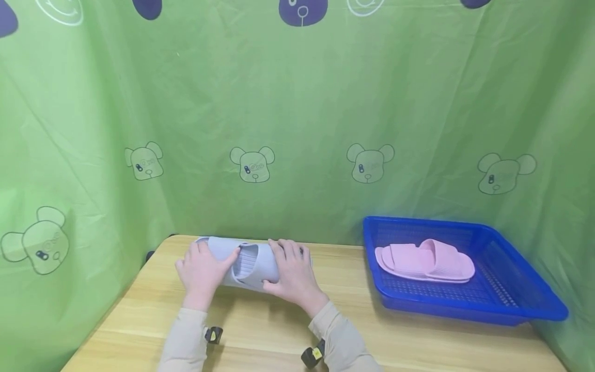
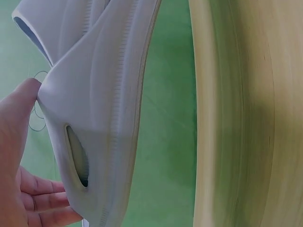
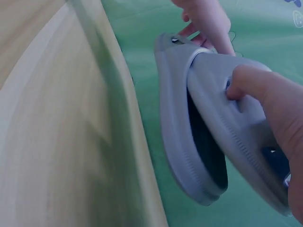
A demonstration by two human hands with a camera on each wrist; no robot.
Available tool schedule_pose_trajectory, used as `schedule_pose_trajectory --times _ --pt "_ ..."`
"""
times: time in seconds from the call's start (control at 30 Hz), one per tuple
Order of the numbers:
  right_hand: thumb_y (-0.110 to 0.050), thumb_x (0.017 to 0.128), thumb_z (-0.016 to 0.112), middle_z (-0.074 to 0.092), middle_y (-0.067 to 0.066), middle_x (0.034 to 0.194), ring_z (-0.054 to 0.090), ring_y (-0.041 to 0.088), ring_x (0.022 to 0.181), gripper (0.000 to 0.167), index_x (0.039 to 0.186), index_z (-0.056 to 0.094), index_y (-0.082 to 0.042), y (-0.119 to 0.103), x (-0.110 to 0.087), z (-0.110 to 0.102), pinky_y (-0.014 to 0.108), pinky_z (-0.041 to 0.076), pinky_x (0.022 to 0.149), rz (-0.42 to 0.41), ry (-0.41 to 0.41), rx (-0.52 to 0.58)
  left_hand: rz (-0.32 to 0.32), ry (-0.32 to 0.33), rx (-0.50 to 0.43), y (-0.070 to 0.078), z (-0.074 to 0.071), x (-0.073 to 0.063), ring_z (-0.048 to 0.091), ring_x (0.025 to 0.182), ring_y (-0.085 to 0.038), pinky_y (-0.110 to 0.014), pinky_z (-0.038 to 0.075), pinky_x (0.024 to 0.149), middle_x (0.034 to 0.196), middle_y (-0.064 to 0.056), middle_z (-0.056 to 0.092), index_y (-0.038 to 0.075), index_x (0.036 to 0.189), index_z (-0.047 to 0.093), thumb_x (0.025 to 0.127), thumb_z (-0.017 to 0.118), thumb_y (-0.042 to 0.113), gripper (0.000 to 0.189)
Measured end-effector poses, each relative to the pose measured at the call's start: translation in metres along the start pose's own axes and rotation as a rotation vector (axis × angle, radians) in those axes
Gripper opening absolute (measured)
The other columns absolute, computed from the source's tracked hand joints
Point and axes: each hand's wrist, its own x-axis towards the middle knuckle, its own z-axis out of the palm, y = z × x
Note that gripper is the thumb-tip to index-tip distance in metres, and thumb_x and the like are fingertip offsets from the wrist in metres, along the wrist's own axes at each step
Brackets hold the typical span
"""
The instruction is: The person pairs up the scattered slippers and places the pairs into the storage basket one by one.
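Two grey slippers (image 1: 266, 264) are held together above the wooden table, one partly tucked into the other. My left hand (image 1: 202, 268) grips their left end, with the thumb near the middle opening. At the right end my right hand (image 1: 296, 273) holds on, fingers over the far side and thumb on the near side. In the right wrist view the thumb presses at a hole in one slipper (image 3: 220, 111), and the other slipper (image 3: 173, 113) sticks out beside it. The left wrist view shows a slipper strap (image 2: 94, 90) with a slot, the left fingers behind it.
A blue plastic basket (image 1: 465, 310) stands on the right of the table (image 1: 260, 330). Pink slippers (image 1: 411, 261) lie in its left part. A green curtain (image 1: 302, 103) with bear prints hangs behind the table and at both sides.
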Motion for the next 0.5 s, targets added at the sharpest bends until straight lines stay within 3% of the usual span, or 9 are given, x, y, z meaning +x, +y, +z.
schedule_pose_trajectory --times 0.4,0.5 --pt "-0.047 0.065 0.078 0.051 0.01 0.134 0.044 0.027 0.125 0.097 0.146 0.039 -0.011 -0.01 0.005 -0.016 0.053 0.031 0.107 0.126 -0.148 0.008 -0.044 -0.054 -0.039 0.008 -0.002 -0.004 0.057 0.109 -0.04 -0.053 0.039 0.083 0.126 -0.025 0.057 -0.006 0.126 0.052 0.073 0.059 0.079 0.101" --pt "-0.043 0.064 0.079 0.05 0.012 0.135 0.043 0.029 0.127 0.097 0.147 0.038 -0.012 -0.012 0.006 -0.02 0.058 0.029 0.11 0.156 -0.15 0.037 -0.054 -0.065 -0.042 0.011 -0.003 -0.005 0.057 0.109 -0.039 -0.053 0.039 0.084 0.126 -0.025 0.057 -0.006 0.127 0.052 0.073 0.058 0.08 0.101"
